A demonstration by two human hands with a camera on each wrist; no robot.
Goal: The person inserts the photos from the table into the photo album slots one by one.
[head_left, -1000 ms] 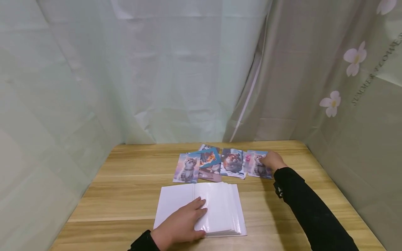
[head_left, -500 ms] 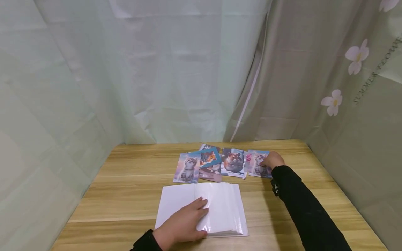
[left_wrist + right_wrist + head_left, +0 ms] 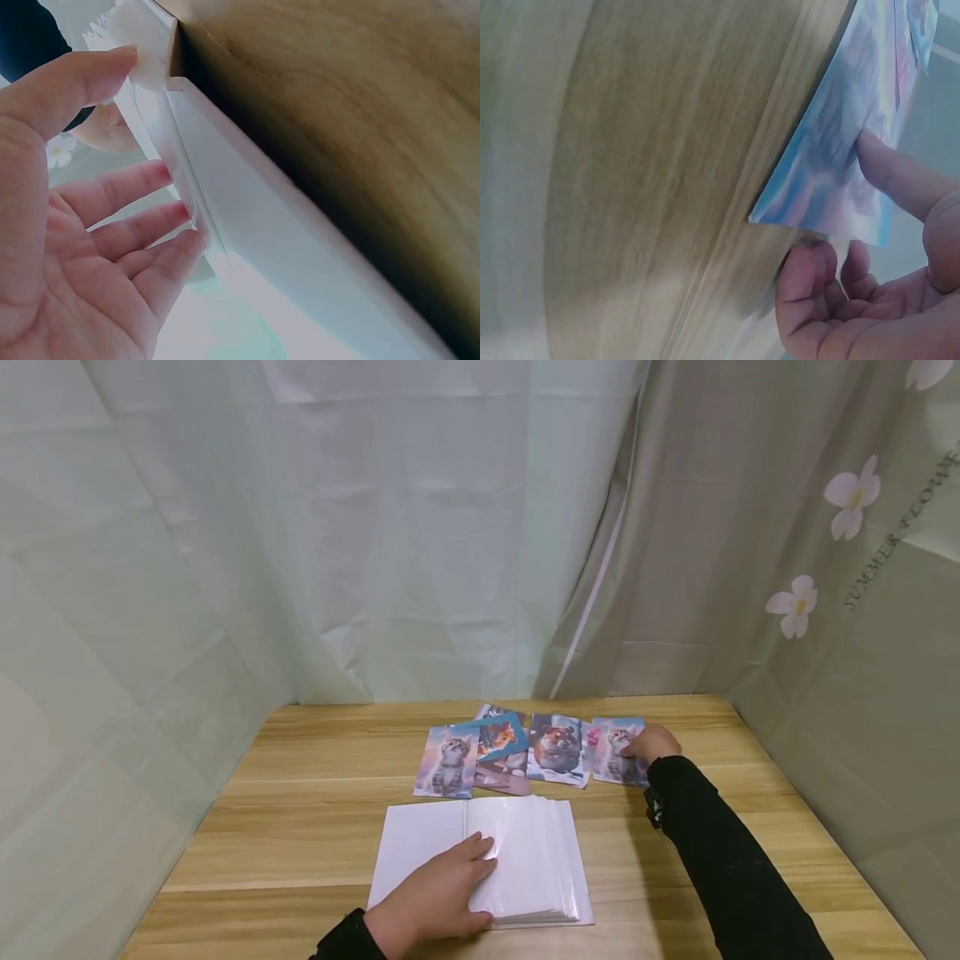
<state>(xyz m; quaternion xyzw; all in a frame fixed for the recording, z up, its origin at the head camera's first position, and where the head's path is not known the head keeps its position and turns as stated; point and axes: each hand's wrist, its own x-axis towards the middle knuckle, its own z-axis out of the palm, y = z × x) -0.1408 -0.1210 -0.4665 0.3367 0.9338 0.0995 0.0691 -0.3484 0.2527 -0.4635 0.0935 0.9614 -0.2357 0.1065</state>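
A white photo album (image 3: 420, 835) lies spread on the wooden table, its stack of clear sleeve pages (image 3: 525, 860) on the right side. My left hand (image 3: 442, 893) rests on it with fingers spread, across the fold and onto the pages; the left wrist view has its thumb and fingertips touching the album (image 3: 247, 217). Farther back on the right, my right hand (image 3: 654, 744) holds the right edge of a kitten picture card (image 3: 615, 752). In the right wrist view the thumb lies on the card's face (image 3: 832, 165), and the other fingers curl at its edge, their tips partly hidden.
Left of the held card lie a hamster card (image 3: 555, 747), a blue-bordered card (image 3: 502, 737) over several overlapping cards, and another kitten card (image 3: 447, 762). Pale curtains (image 3: 420, 527) enclose the table (image 3: 300, 827) at the back and sides.
My right forearm has shifted slightly left while the hand stays at the kitten card. The left hand keeps its place on the album, and the cards lie as before.
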